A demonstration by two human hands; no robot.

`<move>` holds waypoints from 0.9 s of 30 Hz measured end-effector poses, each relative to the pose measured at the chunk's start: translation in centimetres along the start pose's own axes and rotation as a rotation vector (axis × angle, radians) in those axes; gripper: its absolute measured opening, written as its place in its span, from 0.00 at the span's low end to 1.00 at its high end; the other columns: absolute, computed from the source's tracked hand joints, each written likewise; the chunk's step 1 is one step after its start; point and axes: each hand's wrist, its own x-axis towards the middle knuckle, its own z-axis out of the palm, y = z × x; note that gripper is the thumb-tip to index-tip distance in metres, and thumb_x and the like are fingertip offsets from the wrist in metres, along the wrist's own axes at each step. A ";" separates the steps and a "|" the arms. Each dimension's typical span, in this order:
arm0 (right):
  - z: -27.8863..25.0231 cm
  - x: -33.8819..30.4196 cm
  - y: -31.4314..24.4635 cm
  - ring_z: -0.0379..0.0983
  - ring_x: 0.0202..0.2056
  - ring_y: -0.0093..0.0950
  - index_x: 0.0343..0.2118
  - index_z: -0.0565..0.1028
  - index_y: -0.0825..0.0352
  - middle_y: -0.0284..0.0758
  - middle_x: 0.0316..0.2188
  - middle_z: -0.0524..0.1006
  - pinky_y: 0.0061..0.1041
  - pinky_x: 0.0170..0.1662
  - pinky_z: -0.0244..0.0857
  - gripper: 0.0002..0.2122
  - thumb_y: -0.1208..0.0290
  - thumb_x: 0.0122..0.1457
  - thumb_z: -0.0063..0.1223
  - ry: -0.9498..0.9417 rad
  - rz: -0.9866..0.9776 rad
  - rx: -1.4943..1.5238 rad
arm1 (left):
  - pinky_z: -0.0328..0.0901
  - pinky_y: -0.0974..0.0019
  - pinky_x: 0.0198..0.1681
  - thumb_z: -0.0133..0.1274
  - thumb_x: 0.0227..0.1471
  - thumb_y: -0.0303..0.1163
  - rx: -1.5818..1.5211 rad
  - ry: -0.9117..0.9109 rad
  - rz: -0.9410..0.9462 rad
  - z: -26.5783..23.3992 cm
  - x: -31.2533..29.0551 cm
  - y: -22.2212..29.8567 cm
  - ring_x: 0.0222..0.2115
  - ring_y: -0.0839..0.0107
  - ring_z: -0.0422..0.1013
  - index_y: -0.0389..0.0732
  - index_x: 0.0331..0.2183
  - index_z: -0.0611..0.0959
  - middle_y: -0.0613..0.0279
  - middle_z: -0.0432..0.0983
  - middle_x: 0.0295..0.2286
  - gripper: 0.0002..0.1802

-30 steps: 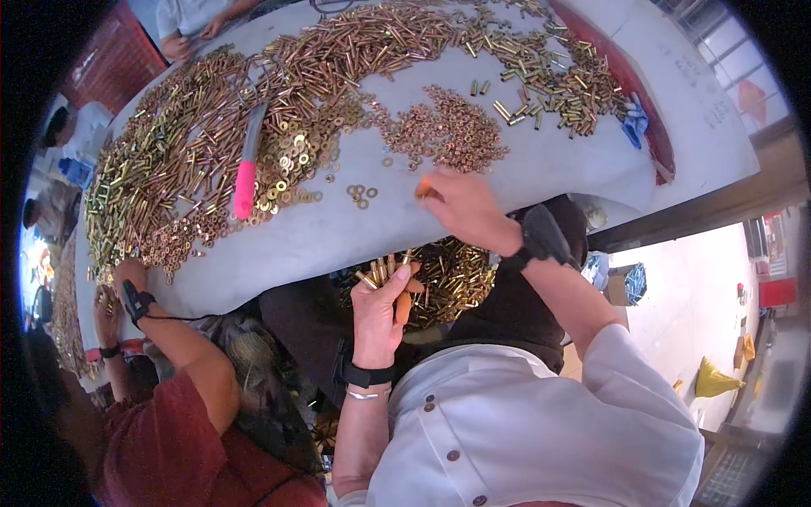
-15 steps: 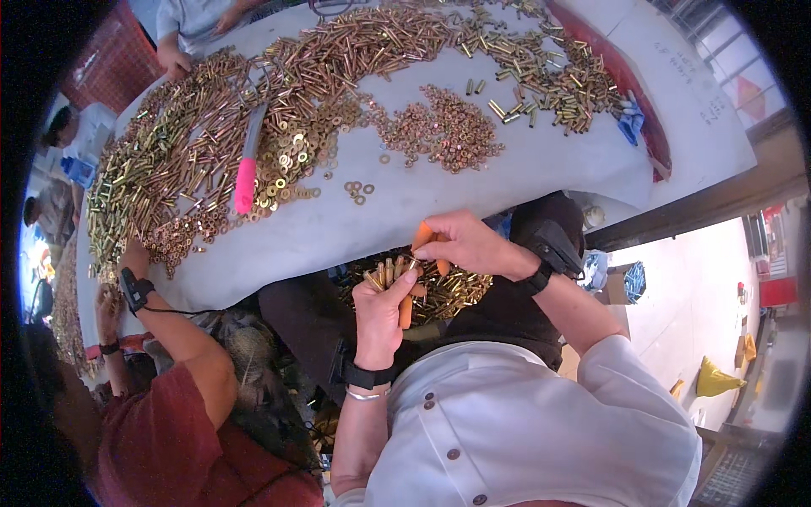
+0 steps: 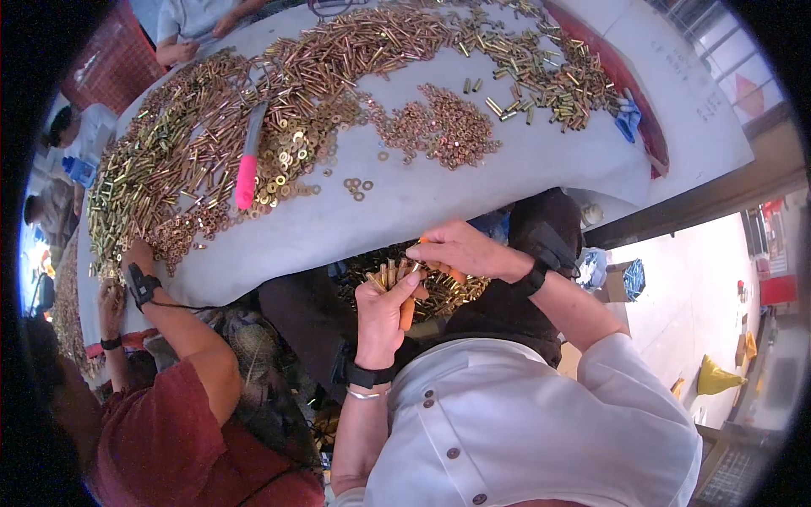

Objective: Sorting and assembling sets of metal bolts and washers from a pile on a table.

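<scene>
My left hand [image 3: 382, 319] is closed around several brass-coloured metal sleeves [image 3: 390, 272], which stick up above its fingers. Orange finger covers show on both hands. Close by on the right, my right hand [image 3: 473, 251] has its thumb and fingers pinched together at the tops of these pieces. Whatever lies between those fingertips is too small to make out. Beneath both hands, a heap of similar brass-coloured pieces [image 3: 460, 291] lies between my knees.
The covered table [image 3: 338, 241] ahead bears a large heap of bolts [image 3: 355, 42], washers [image 3: 291, 156], nuts [image 3: 443, 127] and sleeves [image 3: 574, 97]. A pink-handled tool [image 3: 246, 173] rests among them. At left, a co-worker in a red shirt [image 3: 186, 431] reaches into the heap; other people sit beyond.
My right hand has lowered slightly toward the pieces in my left hand, its fingers turning further over them. My left hand stays almost still. The far co-worker's hand has shifted off the heap.
</scene>
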 end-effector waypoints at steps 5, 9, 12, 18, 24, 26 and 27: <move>0.2 0.0 0.5 0.67 0.16 0.15 0.31 0.74 0.69 0.28 0.20 0.72 0.15 0.18 0.58 0.10 0.65 0.58 0.52 0.027 -0.156 0.115 | 0.49 0.80 0.09 0.59 0.47 0.26 -0.051 0.029 0.033 0.1 0.2 -0.3 0.09 0.84 0.60 0.33 0.30 0.81 0.59 0.77 0.20 0.07; 0.3 -0.4 0.6 0.69 0.16 0.16 0.31 0.73 0.69 0.28 0.20 0.73 0.14 0.18 0.58 0.07 0.69 0.58 0.51 0.020 -0.178 0.200 | 0.50 0.80 0.09 0.59 0.46 0.26 -0.094 0.044 -0.010 0.3 0.0 -0.2 0.09 0.84 0.60 0.34 0.30 0.81 0.59 0.77 0.20 0.07; 0.9 -0.3 1.3 0.68 0.16 0.16 0.29 0.73 0.69 0.29 0.18 0.72 0.14 0.17 0.58 0.09 0.68 0.58 0.52 0.048 -0.198 0.311 | 0.50 0.80 0.09 0.59 0.46 0.26 -0.110 0.010 -0.068 -0.1 0.1 0.0 0.09 0.84 0.60 0.34 0.30 0.81 0.58 0.77 0.20 0.07; 1.0 -0.2 1.2 0.65 0.13 0.15 0.22 0.73 0.68 0.28 0.13 0.68 0.13 0.14 0.56 0.13 0.65 0.58 0.52 0.126 -0.091 0.122 | 0.53 0.81 0.11 0.59 0.46 0.26 -0.024 -0.012 -0.012 -0.1 0.1 -0.4 0.12 0.83 0.63 0.33 0.30 0.81 0.57 0.77 0.22 0.07; 1.2 0.0 1.1 0.64 0.13 0.14 0.21 0.73 0.69 0.28 0.13 0.69 0.15 0.14 0.56 0.17 0.60 0.59 0.51 0.248 -0.181 0.010 | 0.49 0.80 0.09 0.59 0.46 0.25 -0.068 0.038 0.000 0.2 0.2 -0.4 0.09 0.84 0.60 0.33 0.29 0.81 0.57 0.77 0.20 0.06; 1.4 0.4 1.8 0.65 0.15 0.14 0.23 0.74 0.69 0.28 0.15 0.70 0.15 0.16 0.58 0.18 0.57 0.60 0.49 0.200 -0.292 0.130 | 0.49 0.79 0.09 0.59 0.46 0.25 -0.081 0.081 0.003 0.5 0.2 -0.2 0.08 0.84 0.60 0.33 0.29 0.81 0.57 0.77 0.20 0.07; 1.6 0.4 1.8 0.66 0.16 0.14 0.23 0.74 0.69 0.28 0.16 0.71 0.15 0.17 0.59 0.19 0.56 0.60 0.48 0.172 -0.346 0.192 | 0.52 0.80 0.11 0.59 0.46 0.25 -0.084 0.086 -0.003 0.3 0.1 -0.3 0.11 0.83 0.62 0.33 0.29 0.81 0.57 0.77 0.21 0.07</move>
